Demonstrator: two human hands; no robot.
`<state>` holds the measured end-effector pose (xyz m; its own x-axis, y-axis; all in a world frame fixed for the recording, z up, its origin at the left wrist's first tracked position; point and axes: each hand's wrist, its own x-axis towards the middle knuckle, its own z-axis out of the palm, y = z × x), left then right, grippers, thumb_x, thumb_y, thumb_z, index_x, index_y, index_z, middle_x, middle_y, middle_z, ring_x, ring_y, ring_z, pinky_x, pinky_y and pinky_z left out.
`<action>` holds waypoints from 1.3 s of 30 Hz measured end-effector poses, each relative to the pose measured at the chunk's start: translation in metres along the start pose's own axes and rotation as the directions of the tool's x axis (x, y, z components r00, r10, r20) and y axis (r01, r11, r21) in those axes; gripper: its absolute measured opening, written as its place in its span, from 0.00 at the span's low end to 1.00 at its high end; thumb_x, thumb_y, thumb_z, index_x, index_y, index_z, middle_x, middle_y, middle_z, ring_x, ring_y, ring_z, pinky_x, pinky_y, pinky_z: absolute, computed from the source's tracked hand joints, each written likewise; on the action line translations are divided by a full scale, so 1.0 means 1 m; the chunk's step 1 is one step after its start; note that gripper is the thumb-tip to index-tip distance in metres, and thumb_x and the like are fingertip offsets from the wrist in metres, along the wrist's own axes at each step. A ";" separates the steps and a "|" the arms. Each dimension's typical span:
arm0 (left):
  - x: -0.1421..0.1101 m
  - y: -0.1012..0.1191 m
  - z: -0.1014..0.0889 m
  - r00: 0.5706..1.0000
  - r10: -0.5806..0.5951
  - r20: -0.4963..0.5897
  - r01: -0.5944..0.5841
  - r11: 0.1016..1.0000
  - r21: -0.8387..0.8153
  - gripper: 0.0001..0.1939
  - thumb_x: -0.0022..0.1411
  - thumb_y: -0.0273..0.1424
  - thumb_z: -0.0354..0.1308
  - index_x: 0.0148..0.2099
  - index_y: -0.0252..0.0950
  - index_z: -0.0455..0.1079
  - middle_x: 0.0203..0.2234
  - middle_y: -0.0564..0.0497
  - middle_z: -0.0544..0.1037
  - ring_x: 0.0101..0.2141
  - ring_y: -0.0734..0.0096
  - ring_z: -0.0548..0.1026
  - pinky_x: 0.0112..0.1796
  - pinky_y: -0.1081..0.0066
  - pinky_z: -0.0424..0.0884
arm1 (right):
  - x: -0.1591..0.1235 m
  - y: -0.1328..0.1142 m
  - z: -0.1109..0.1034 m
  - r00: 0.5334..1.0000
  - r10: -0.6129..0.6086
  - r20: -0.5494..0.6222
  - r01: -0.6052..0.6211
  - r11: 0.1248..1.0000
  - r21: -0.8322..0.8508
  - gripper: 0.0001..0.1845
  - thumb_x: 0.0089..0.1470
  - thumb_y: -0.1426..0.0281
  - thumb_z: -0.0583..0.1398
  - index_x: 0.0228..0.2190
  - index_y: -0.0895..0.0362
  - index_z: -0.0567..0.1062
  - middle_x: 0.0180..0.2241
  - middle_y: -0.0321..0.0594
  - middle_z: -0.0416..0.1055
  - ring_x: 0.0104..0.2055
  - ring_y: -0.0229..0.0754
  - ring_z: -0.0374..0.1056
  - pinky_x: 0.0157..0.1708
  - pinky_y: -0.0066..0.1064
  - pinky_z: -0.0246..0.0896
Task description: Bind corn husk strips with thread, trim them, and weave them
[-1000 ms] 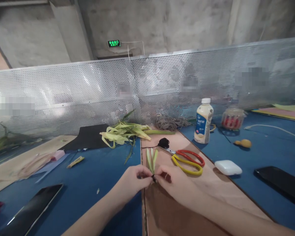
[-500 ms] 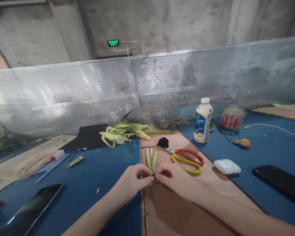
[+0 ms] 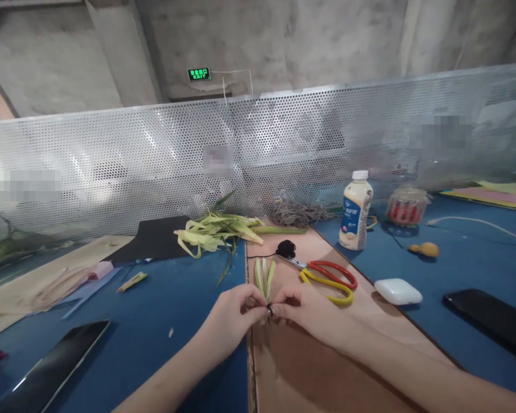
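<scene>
Between my fingertips is a small bundle of pale green husk strips (image 3: pixel 264 276), fanned out away from me. A bit of black thread shows at its gathered end. My left hand (image 3: pixel 237 310) pinches the bundle from the left, thumb and forefinger pressed together. From the right, my right hand (image 3: pixel 305 312) pinches at the same spot, its fingertips nearly touching the left ones. Just beyond the strips sits a ball of black thread (image 3: pixel 286 249). Scissors (image 3: pixel 330 281) with red and yellow handles lie beside my right hand, their blades pointing at the thread.
A heap of corn husks (image 3: pixel 219 229) lies at the back, near a tangle of grey cord (image 3: pixel 298 214). To the right stand a milk bottle (image 3: pixel 355 212) and a lidded jar (image 3: pixel 407 206), with a white case (image 3: pixel 398 291) and black phone (image 3: pixel 490 321) nearer. Another phone (image 3: pixel 58 367) lies left.
Both hands stay at the same spot with only slight finger movement. A little more black shows between the fingertips now. The things on the table have not moved.
</scene>
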<state>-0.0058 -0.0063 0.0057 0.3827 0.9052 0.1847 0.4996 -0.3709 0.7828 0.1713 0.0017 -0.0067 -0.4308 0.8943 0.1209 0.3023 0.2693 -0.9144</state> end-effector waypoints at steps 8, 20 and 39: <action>-0.001 0.003 -0.007 0.892 0.428 0.147 -0.441 0.748 0.496 0.11 0.62 0.27 0.47 0.39 0.36 0.71 0.32 0.48 0.75 0.35 0.68 0.71 0.38 0.72 0.66 | -0.001 -0.002 -0.001 1.000 -0.003 0.010 0.002 1.000 0.022 0.08 0.47 0.67 0.57 0.23 0.59 0.71 0.20 0.33 0.67 0.25 0.35 0.62 0.27 0.25 0.56; -0.002 0.007 -0.008 0.936 0.348 0.045 -0.340 0.868 0.361 0.10 0.59 0.25 0.50 0.34 0.34 0.73 0.28 0.49 0.77 0.31 0.72 0.72 0.34 0.76 0.66 | -0.002 -0.003 0.001 1.000 -0.026 0.014 0.026 1.000 -0.001 0.09 0.49 0.68 0.55 0.24 0.61 0.71 0.21 0.35 0.67 0.24 0.33 0.61 0.25 0.23 0.55; 0.011 -0.018 0.001 0.999 -0.043 0.030 0.044 0.997 -0.057 0.05 0.53 0.30 0.50 0.29 0.35 0.65 0.22 0.53 0.75 0.24 0.70 0.73 0.27 0.74 0.68 | 0.003 0.000 0.007 0.961 -0.273 -0.053 0.237 0.905 -0.353 0.08 0.51 0.77 0.55 0.24 0.58 0.73 0.29 0.37 0.68 0.32 0.37 0.63 0.33 0.26 0.56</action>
<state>-0.0095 0.0097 -0.0069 0.3839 0.9137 0.1332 0.4708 -0.3178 0.8230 0.1636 0.0022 -0.0095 -0.4509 0.8047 0.3862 0.4713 0.5820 -0.6627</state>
